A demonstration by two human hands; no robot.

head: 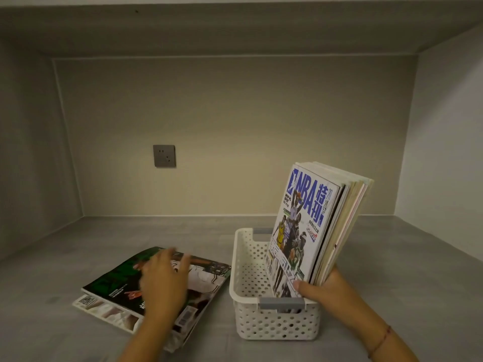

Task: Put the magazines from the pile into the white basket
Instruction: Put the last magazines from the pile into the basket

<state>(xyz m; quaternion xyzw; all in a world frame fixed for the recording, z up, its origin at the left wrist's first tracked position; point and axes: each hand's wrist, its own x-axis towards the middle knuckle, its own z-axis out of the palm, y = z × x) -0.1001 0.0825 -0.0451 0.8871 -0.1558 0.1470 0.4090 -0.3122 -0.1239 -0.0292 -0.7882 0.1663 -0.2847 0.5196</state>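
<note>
A white perforated basket (244, 270) with grey handles stands on the grey shelf, right of centre. Several magazines (311, 218) stand upright in its right half, leaning right, an NBA cover facing left. My right hand (325, 286) grips their lower near corner, thumb on the cover. To the left lies the pile (109, 291): a dark green magazine on top of a pale one. My left hand (163, 280) rests flat on the top magazine, fingers spread and blurred.
The shelf is a recessed niche with a back wall, side walls and a low ceiling. A grey power socket (164, 155) sits on the back wall. The basket's left half holds nothing.
</note>
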